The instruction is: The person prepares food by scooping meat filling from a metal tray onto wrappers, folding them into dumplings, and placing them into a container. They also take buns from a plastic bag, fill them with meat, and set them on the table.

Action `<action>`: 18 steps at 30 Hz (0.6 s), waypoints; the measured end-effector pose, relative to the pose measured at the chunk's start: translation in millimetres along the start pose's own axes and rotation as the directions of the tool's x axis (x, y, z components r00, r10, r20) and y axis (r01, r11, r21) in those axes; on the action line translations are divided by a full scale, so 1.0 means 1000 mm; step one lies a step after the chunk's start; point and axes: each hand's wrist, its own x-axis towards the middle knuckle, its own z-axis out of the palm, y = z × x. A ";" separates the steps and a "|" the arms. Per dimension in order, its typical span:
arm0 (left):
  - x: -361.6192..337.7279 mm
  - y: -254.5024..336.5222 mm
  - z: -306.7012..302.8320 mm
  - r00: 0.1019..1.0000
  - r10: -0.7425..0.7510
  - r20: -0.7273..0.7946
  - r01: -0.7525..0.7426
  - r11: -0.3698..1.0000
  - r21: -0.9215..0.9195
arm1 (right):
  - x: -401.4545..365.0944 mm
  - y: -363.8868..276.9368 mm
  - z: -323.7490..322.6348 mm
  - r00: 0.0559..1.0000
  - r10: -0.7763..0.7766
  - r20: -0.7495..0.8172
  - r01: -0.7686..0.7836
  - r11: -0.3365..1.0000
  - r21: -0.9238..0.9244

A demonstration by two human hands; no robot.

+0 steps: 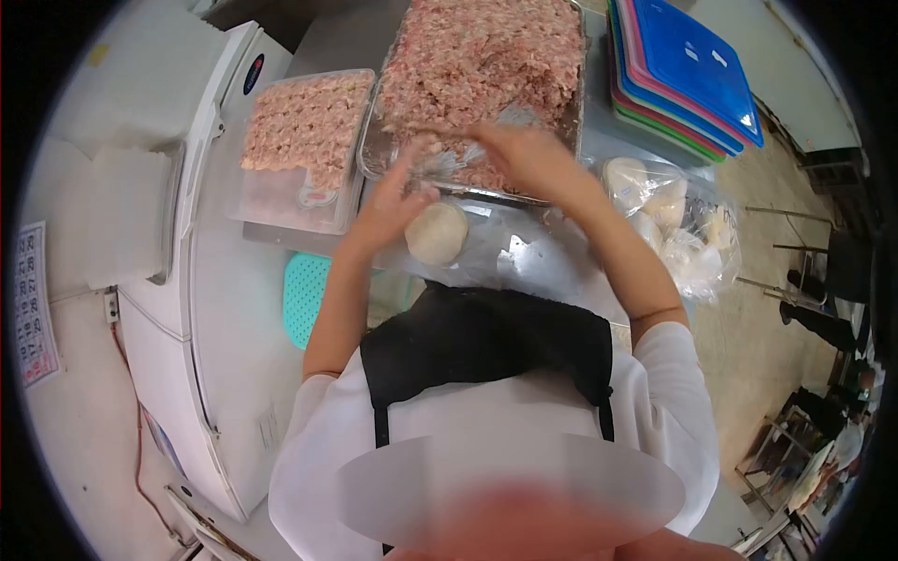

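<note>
My left hand (391,198) is over the near left corner of the metal tray (374,161), thumb and fingers apart and curved, with nothing visible in them. My right hand (526,157) reaches over the tray's near side, its fingers closed around a thin, light stick (438,128) that points left; motion blurs it. Raw minced meat (477,61) fills most of the tray, and bare metal shows near my hands. Just below my left hand, a round stack of pale dough wrappers (437,234) lies on the metal table.
At left stands a clear plastic box (281,210) with rows of meat-filled pieces. Coloured plastic lids (687,65) are stacked at right, above a clear bag (697,252) of round dough stacks. A turquoise perforated stool (307,299) and a white freezer (248,374) stand at left.
</note>
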 end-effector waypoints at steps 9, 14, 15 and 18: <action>-0.030 -0.017 0.001 0.918 0.074 0.390 -0.238 0.890 0.389 | 0.032 0.063 0.033 0.983 -0.144 -0.112 0.089 0.916 -0.392; -0.030 -0.012 0.010 0.913 0.267 0.307 -0.382 0.823 0.420 | 0.000 -0.008 0.032 0.949 -0.013 0.315 0.155 0.889 -0.431; -0.028 -0.021 0.008 0.905 0.270 0.328 -0.390 0.835 0.389 | 0.004 -0.013 0.018 0.957 0.024 0.290 0.115 0.884 -0.452; -0.022 -0.048 0.000 0.895 0.240 0.377 -0.357 0.891 0.279 | 0.018 -0.013 -0.005 0.987 0.064 0.145 0.018 0.863 -0.504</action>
